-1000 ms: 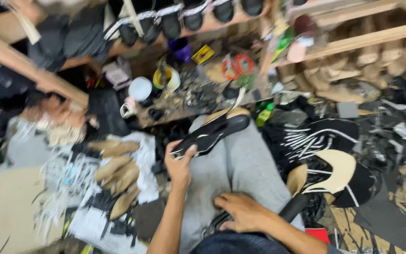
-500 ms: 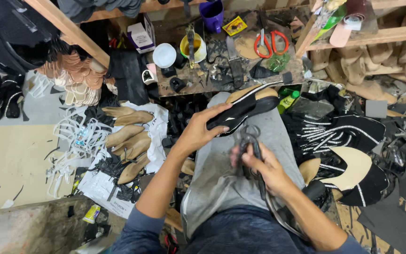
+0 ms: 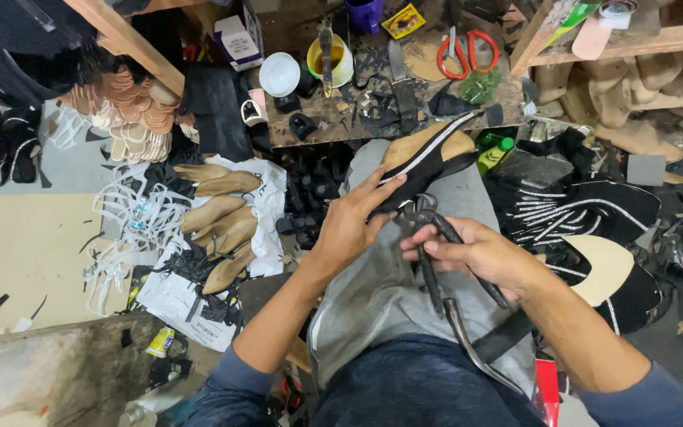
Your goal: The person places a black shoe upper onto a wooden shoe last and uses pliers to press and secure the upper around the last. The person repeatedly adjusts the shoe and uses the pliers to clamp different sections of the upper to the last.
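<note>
Gripping the black shoe upper stretched over a tan wooden last (image 3: 424,162), your left hand (image 3: 349,225) is clamping it from the near side, fingers wrapped over the edge, thumb underneath as far as I can tell. The shoe is resting on your grey-trousered knee (image 3: 373,292), toe pointing toward the cluttered wooden workbench (image 3: 373,119).

Your right hand (image 3: 476,253) is closed around the handles of the dark metal lasting pincers (image 3: 436,261), whose head is sitting right at the rear edge of the upper, touching or just short of it; the exact bite is hidden.

Advice, as judgement:
- Be taking a small bite of the upper only, not the white-stitched trim.
- Be pulling along the last's curve, not straight up, so the material is not puckering.
- Be keeping the left thumb clear of the pincer head.
- Be bracing the last against the knee while levering, or it is likely twisting out.

The spare tan wooden lasts (image 3: 219,217) on the white plastic sheet (image 3: 266,209) to your left are well apart and not in the way.
</note>
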